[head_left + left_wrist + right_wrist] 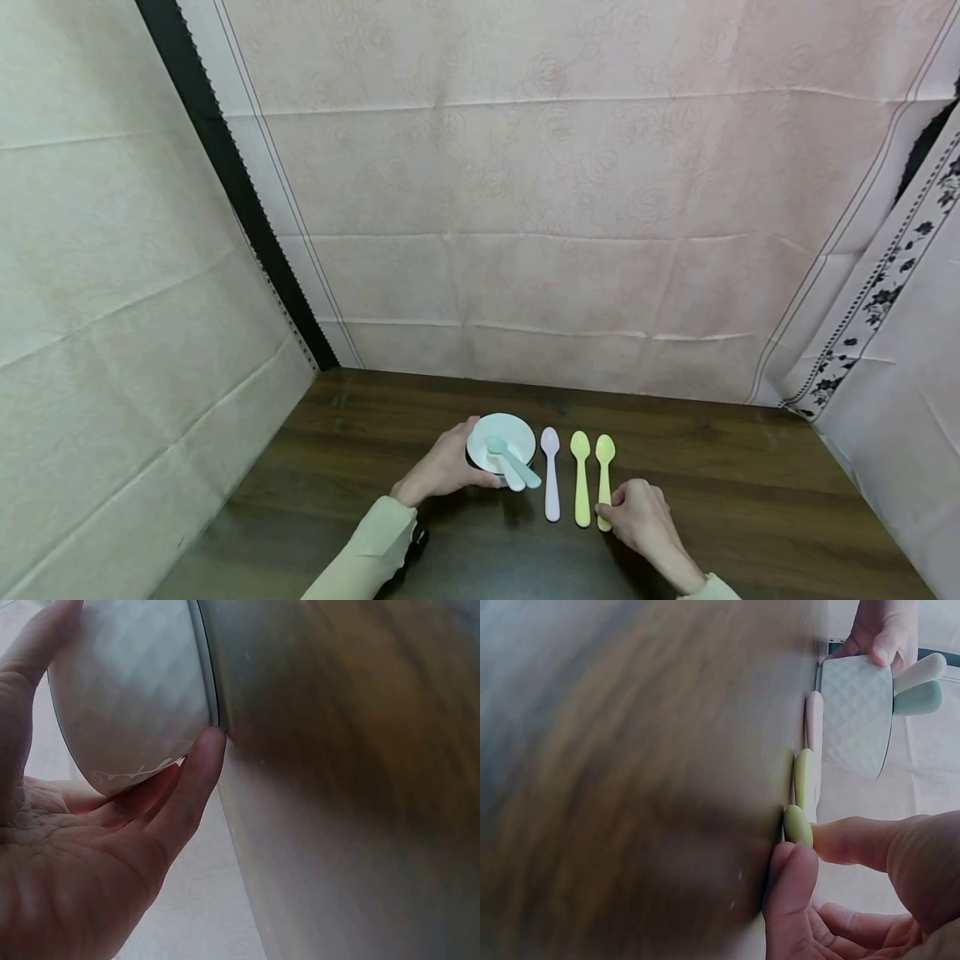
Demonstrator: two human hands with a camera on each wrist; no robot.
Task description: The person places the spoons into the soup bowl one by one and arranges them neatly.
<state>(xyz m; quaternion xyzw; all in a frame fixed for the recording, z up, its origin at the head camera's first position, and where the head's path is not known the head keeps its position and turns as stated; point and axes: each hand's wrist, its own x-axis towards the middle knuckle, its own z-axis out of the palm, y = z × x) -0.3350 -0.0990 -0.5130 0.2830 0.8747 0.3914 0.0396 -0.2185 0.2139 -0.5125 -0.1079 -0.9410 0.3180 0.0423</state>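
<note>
Spoon pick-up in hand, judging by the grip. Right hand (641,515) lay at 5 o'clock on the wooden table (750,500), thumb and forefinger narrowed to a pinch on the handle tip of the outer yellow-green spoon (604,475). Pinch showed right at the very end in the wrist view, with the rest of the spoon flat on the wood. Other fingers loosely curled underneath.

Second yellow-green spoon (581,479) lay just beside at 9 o'clock of the held one, apart or touching not clear. Pale lilac spoon (551,477) lay next over, all three parallel with bowls toward 12 o'clock.

Left hand (444,468) cupped the white bowl (501,432) from its 9 o'clock side, thumb on the near wall and fingers wrapped round behind. Bowl sat at 9 o'clock of the spoon row, near the lilac one. Teal spoon (516,460) and white spoon (512,477) already lay in it, handles sticking out toward 5 o'clock.

Tip pinch looked thin and likely to swivel. Probably called for a grip further up the handle, a straight lift clear of the neighbour, and a steady hold on the bowl. Risk judged: a nudged neighbouring spoon, or a clash with the two handles over the rim.
</note>
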